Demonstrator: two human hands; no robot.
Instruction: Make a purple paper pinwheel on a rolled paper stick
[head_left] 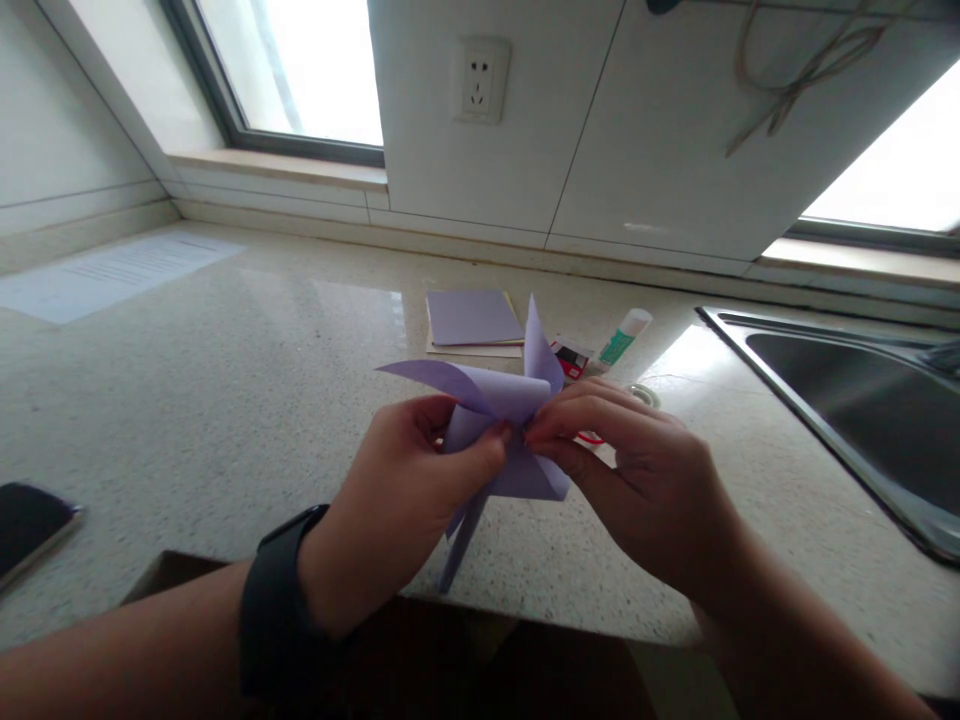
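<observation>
Between my two hands is a purple paper pinwheel (510, 385) with curled blades, raised above the counter near its front edge. A rolled purple paper stick (466, 540) slants down from beneath it. My left hand (420, 475) is closed on the pinwheel, thumb pressed near its middle and fingers partly hidden behind the paper. My right hand (630, 455) pinches at the pinwheel's centre with thumb and fingertips together. Whatever small part may sit between those fingertips is hidden.
Behind the pinwheel lie a stack of purple paper (476, 318), a glue stick (624, 338), a small red and black packet (571, 360) and a tape roll (645, 396). A steel sink (795, 425) is at right, a dark phone-like object (34, 530) at left, a printed sheet (120, 272) at back left.
</observation>
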